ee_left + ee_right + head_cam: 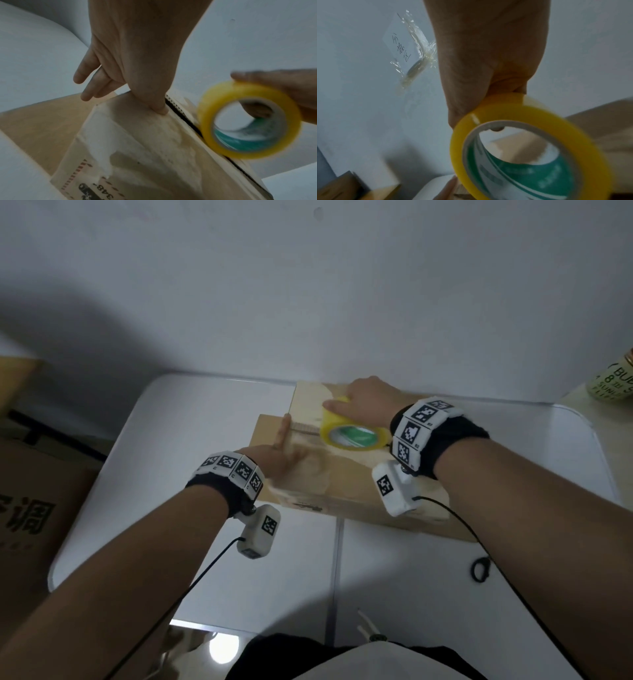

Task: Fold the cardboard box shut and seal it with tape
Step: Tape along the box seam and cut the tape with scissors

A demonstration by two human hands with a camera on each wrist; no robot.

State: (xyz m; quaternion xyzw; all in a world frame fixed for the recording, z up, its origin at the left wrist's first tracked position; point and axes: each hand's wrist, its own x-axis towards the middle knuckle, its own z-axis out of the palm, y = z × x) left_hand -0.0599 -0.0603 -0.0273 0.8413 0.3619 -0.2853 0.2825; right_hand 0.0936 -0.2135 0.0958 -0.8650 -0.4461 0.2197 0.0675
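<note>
One cardboard box (346, 474) lies on the white table (171, 457) before us, its two top flaps folded down and meeting along a narrow dark seam that is not yet fully covered. One roll of yellow tape (354, 433) stands on edge over that seam near the far side. Our right hand (363, 402) grips the roll, fingers curled over its outer rim and the thumb hooked inside the core. Our left hand (274, 453) presses the near flap with straight fingers, one fingertip just beside the seam; it grasps nothing. The wrist views are blurred, so whether a strip already runs from the roll to the cardboard we cannot tell. Two larger cartons (30, 498) stand left of the table, one green can (613, 381) at its far right.
</note>
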